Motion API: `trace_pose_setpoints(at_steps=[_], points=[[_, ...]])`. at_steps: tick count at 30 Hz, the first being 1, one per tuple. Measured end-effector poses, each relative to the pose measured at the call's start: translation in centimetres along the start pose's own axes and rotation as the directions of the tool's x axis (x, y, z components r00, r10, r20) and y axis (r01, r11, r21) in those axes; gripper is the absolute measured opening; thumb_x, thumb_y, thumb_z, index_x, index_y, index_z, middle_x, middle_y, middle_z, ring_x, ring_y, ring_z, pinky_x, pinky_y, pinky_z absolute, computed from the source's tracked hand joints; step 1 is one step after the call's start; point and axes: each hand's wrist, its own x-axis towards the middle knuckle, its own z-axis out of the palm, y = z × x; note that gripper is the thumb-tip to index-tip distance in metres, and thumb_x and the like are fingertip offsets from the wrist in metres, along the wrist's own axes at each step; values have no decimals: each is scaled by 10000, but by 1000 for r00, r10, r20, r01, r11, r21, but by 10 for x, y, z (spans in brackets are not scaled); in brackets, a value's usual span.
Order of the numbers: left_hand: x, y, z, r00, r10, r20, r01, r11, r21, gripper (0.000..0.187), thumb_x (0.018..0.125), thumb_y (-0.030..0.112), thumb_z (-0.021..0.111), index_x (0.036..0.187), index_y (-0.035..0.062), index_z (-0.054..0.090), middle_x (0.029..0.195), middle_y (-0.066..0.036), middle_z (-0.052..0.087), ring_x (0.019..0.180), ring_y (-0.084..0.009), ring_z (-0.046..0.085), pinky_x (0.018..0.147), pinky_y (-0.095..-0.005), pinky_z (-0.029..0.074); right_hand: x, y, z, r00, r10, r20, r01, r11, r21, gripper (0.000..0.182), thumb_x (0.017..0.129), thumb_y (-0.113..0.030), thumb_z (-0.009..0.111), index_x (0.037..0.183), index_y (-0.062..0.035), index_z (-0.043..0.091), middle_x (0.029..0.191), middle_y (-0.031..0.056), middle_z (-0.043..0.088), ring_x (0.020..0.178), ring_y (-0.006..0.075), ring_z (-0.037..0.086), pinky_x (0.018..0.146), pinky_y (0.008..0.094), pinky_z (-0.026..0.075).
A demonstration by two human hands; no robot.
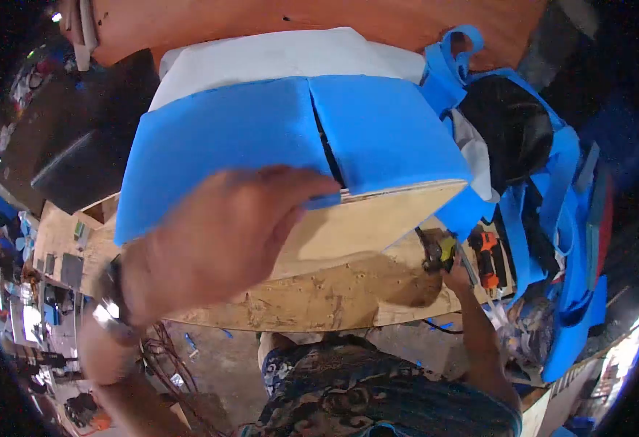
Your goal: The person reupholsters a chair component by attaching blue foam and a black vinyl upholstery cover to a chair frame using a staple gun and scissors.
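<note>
A sheet of blue foam-like material (225,120) covers a plywood board (378,218), with a dark slit running through it from back to front. My left hand (232,218), blurred by motion and wearing a watch, is closed in a pinch on the blue material's front edge beside the slit. Below the board's right side, my right hand (456,277) is wrapped round a black and yellow tool (443,251), whose exact kind I cannot make out. White material (276,54) shows behind the blue sheet.
A wooden bench (312,302) lies under the board. An orange and black power tool (487,258) rests at the right. Blue straps (567,167) hang beside a black round object (505,131). Cables (163,357) lie on the floor at the lower left.
</note>
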Motion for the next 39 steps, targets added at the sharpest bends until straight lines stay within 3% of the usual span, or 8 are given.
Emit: trace_pose_setpoints(at_steps=[1, 3, 5, 7, 17, 20, 30, 39], points=[[9, -14, -5, 990, 142, 11, -142, 988, 57, 294, 791, 75, 537, 1081, 34, 548, 921, -159, 600, 861, -303, 581, 785, -370, 460, -2, -5, -3, 992, 111, 55, -110, 994, -18, 894, 690, -370, 674, 1345, -17, 178, 1194, 265, 439, 1025, 395, 501, 855, 441, 433], [33, -27, -24, 961, 207, 185, -203, 978, -43, 326, 774, 88, 560, 1094, 32, 542, 878, -143, 595, 810, -293, 577, 738, -372, 464, -6, 1, -12, 935, -173, -310, 234, 957, 172, 827, 668, -374, 693, 1291, -8, 289, 1062, 243, 527, 934, 395, 543, 785, 437, 458], [50, -34, -30, 899, 299, 320, -283, 954, -95, 363, 757, 116, 587, 1108, 35, 538, 832, -126, 586, 762, -281, 567, 700, -370, 462, -28, 25, -19, 887, -195, -418, 266, 957, 119, 633, 671, -322, 688, 1151, 9, 442, 886, 196, 600, 831, 344, 585, 720, 416, 468], [68, -41, -33, 824, 407, 395, -407, 909, -87, 407, 739, 159, 619, 1121, 42, 537, 784, -109, 571, 718, -267, 550, 671, -362, 455, -96, -18, -85, 933, 118, -339, 11, 935, 355, 411, 705, -241, 649, 1018, 10, 558, 806, 138, 638, 763, 266, 607, 697, 392, 462], [128, -58, -30, 406, 766, 499, -828, 539, -155, 383, 677, 290, 696, 1010, 113, 626, 1027, -116, 509, 1024, -272, 441, 870, -363, 359, -350, -173, -249, 916, 38, -398, 377, 249, 892, 387, 757, -47, 545, 1115, -7, 404, 778, 105, 557, 577, 192, 548, 568, 316, 453], [141, -71, -14, 312, 859, 406, -849, 444, -287, 360, 680, 280, 699, 993, 114, 633, 1033, -114, 506, 1031, -283, 443, 883, -362, 360, -377, -226, -275, 933, -117, -339, 359, 325, 875, 397, 775, -61, 564, 1128, -17, 387, 751, 89, 554, 564, 161, 536, 532, 281, 440], [160, -50, -18, 102, 850, 516, -909, 290, -299, 366, 712, 263, 685, 1038, 120, 599, 991, -93, 490, 966, -270, 458, 848, -356, 379, -401, -284, -278, 984, 25, -175, 127, 586, 800, 348, 770, -135, 660, 1048, -37, 475, 725, 23, 560, 571, 109, 528, 504, 240, 417], [169, -60, -4, 71, 894, 443, -829, 300, -472, 278, 695, 238, 709, 921, 93, 634, 932, -84, 524, 914, -252, 491, 806, -339, 398, -394, -306, -278, 970, 93, -226, 167, 423, 891, 326, 768, -163, 670, 1014, -31, 502, 689, 20, 563, 556, 100, 535, 478, 231, 408]])
